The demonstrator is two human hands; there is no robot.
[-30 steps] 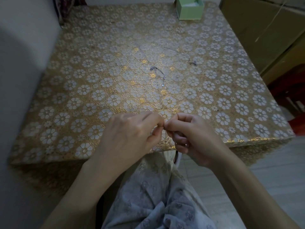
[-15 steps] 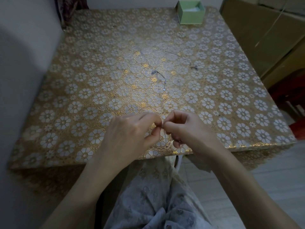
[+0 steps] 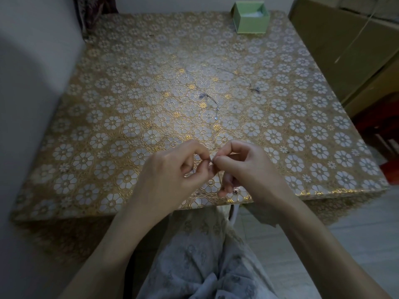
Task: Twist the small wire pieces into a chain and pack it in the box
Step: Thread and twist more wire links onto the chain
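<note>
My left hand [image 3: 172, 175] and my right hand [image 3: 248, 171] meet over the near edge of the table. Between their thumbs and forefingers both pinch a small silver wire piece [image 3: 212, 161], most of which is hidden by the fingertips. A thin strand hangs down from it behind my right fingers. Two more wire pieces lie on the cloth: a curved one [image 3: 210, 101] at the middle and a longer one [image 3: 252, 86] to its right. The open pale green box [image 3: 250, 17] stands at the far edge of the table.
The table carries a gold cloth with white flowers [image 3: 108, 126]. A pale wall runs along the left. Brown cardboard boxes [image 3: 345, 50] stand close on the right. My lap in light patterned fabric is below the table edge.
Both hands have shifted a little forward over the table edge while keeping their pinch on the wire. The view has tilted down slightly. The pieces on the cloth have not moved.
</note>
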